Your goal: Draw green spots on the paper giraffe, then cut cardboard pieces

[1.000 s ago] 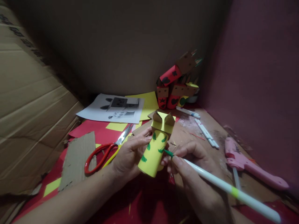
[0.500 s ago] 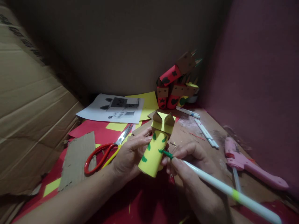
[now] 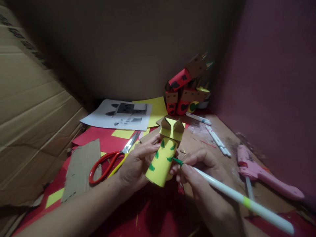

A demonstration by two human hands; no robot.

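Tilted in my left hand (image 3: 138, 161) is a yellow paper tube figure (image 3: 161, 164) with cardboard ears and several green leaf-shaped marks on its side. The fingers of that hand wrap round its left side, and some are hidden behind it. My right hand (image 3: 199, 177) pinches a white marker pen (image 3: 222, 189) with a green tip and a lime band. The tip meets the tube's right side, at a green mark near mid-height. Red-handled scissors (image 3: 106, 168) lie just left of my left hand.
Behind my hands are a printed sheet (image 3: 98, 117) and yellow paper (image 3: 156, 107). Finished-looking red and yellow tube figures (image 3: 182, 107) are stacked at the back. White markers (image 3: 217, 140) and a pink glue gun (image 3: 269, 184) lie right. Cardboard scrap (image 3: 81, 168) lies left, beside a cardboard wall (image 3: 29, 108).
The green mark under the pen tip has grown a little. The marker's rear end has swung slightly left and down, and its tip has shifted slightly up and right. My left hand keeps its hold.
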